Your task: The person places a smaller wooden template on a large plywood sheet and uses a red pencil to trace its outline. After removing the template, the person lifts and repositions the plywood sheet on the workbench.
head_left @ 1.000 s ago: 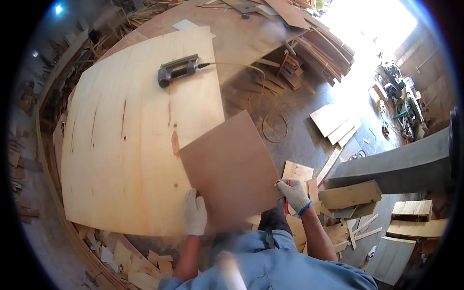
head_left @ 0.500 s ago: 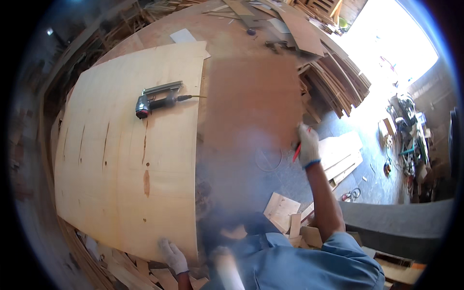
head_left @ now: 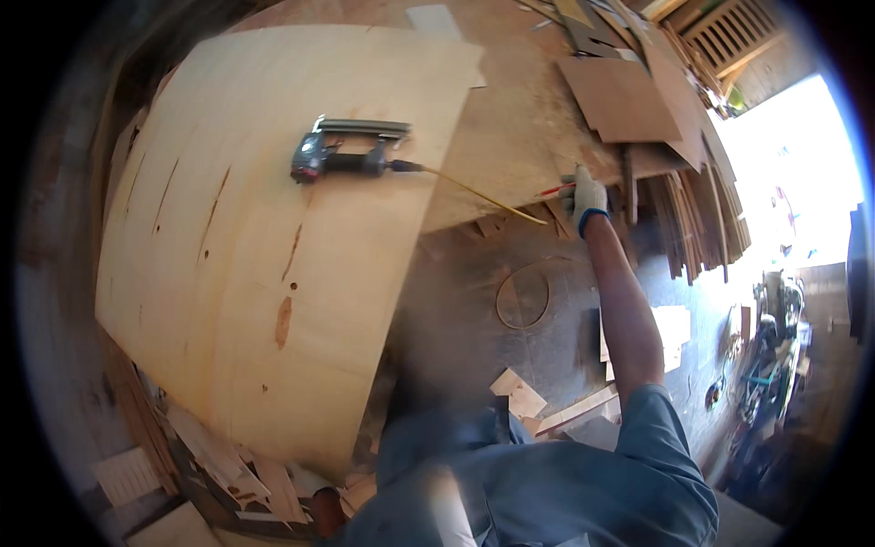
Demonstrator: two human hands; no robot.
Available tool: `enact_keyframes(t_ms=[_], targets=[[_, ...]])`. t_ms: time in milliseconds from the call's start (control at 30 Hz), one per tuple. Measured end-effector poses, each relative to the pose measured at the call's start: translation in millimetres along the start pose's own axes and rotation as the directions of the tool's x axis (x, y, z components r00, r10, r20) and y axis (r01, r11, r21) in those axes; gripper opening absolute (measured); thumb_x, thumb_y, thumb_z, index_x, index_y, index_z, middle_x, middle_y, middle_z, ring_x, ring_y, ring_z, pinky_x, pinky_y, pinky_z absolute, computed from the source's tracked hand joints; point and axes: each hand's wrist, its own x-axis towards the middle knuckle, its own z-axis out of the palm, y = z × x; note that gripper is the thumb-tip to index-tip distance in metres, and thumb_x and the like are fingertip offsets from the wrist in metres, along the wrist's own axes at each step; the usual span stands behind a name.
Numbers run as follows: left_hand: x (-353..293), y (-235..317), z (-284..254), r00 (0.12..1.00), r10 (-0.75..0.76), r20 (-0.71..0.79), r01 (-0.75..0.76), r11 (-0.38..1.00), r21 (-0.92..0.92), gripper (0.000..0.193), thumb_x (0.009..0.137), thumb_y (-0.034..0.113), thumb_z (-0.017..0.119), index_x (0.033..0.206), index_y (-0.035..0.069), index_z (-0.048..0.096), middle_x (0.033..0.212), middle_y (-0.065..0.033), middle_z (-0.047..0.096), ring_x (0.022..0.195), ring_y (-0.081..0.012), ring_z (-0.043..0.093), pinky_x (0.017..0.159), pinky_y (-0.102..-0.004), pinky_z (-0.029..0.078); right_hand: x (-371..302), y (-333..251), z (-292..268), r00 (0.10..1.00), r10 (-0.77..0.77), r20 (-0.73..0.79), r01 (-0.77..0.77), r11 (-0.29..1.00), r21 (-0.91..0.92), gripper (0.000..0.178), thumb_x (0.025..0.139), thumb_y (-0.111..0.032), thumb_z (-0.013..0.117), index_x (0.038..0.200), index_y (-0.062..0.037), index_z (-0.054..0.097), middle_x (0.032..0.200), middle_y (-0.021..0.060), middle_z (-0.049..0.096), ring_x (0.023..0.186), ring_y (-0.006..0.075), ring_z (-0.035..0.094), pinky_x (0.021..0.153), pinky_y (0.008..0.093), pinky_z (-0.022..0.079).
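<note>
My right hand [head_left: 586, 194], in a white glove with a blue cuff, reaches far forward beside the worktable's edge. Its fingers are closed on a slim red pen-like tool [head_left: 554, 190], whose exact kind is not clear. Only a blurred bit of my left hand [head_left: 312, 485] shows at the near edge of a large pale plywood sheet [head_left: 246, 365]; its fingers are hidden. On that sheet lies a black and grey nail gun [head_left: 342, 162] with a yellow air hose [head_left: 483, 193]. Ahead of my right hand, a brown board [head_left: 615, 100] lies on other boards.
Stacked brown strips [head_left: 697, 228] stand to the right of my right hand. A coiled ring of hose or wire [head_left: 522, 296] lies on the dark floor, with wood offcuts [head_left: 519, 397] nearer me. More scrap wood [head_left: 219, 456] lies at the lower left.
The brown board beside my right hand has moved from over the floor to the pile at the far right. My right hand has moved forward, away from it; the view has shifted.
</note>
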Motion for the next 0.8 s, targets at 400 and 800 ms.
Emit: enact_keyframes(t_ms=[400,800], targets=[[-17.3,14.7,-4.4,0.993,-0.044,-0.111,0.039,0.998,-0.039,0.048,0.102,0.032,0.051,0.136,-0.001,0.053,0.13,-0.0108,0.061,0.115,-0.0222,0.059,0.1,-0.0357,0.047,87.1,-38.2,202.3,0.523,-0.733,0.434,0.566,-0.082,-0.82,0.056,0.089,-0.038,0.066,0.134,-0.0057,0.058,0.133,0.0206,0.06,0.118,0.0352,0.061,0.1,0.0422,0.047],[6.0,-11.4,-34.5,0.998,0.021,-0.056,-0.026,0.997,-0.078,0.043,0.102,0.028,0.053,0.131,-0.003,0.057,0.128,-0.0088,0.063,0.115,-0.0193,0.059,0.099,-0.0334,0.048,-127.4,31.4,377.3,0.206,-0.36,0.91,0.88,-0.339,-0.333,0.048,0.087,-0.045,0.064,0.113,-0.0059,0.055,0.099,0.0247,0.068,0.088,0.0433,0.067,0.078,0.0544,0.053]])
